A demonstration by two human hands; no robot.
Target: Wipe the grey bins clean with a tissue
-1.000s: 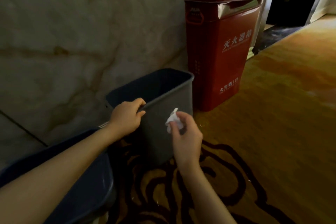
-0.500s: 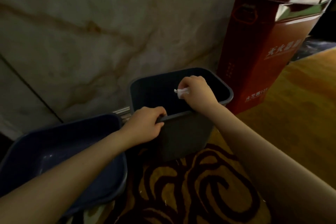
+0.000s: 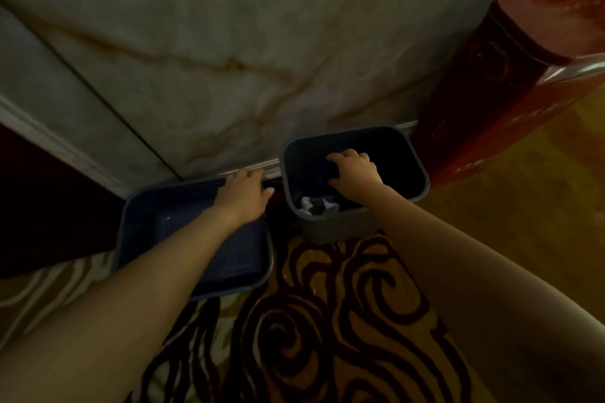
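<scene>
Two grey bins stand on the carpet against the wall. The left bin (image 3: pixel 154 226) is low and wide. The right bin (image 3: pixel 339 229) is taller. My left hand (image 3: pixel 244 195) lies palm down over the far right corner of the left bin, fingers stretched to its rim, gripping nothing. My right hand (image 3: pixel 355 173) hovers inside the mouth of the right bin, fingers apart and pointing down. A crumpled white tissue (image 3: pixel 316 204) lies inside the right bin by its near wall, just below and left of that hand and apart from it.
A tall red cabinet (image 3: pixel 523 101) stands close to the right of the right bin. A marble wall (image 3: pixel 229 42) rises directly behind both bins. Patterned brown and gold carpet (image 3: pixel 327 321) covers the floor in front. Dark wood panelling (image 3: pixel 39 199) is at the left.
My left hand let go of the right bin's rim and moved left over the left bin. My right hand released the tissue, which now lies inside the right bin. The view tipped downward.
</scene>
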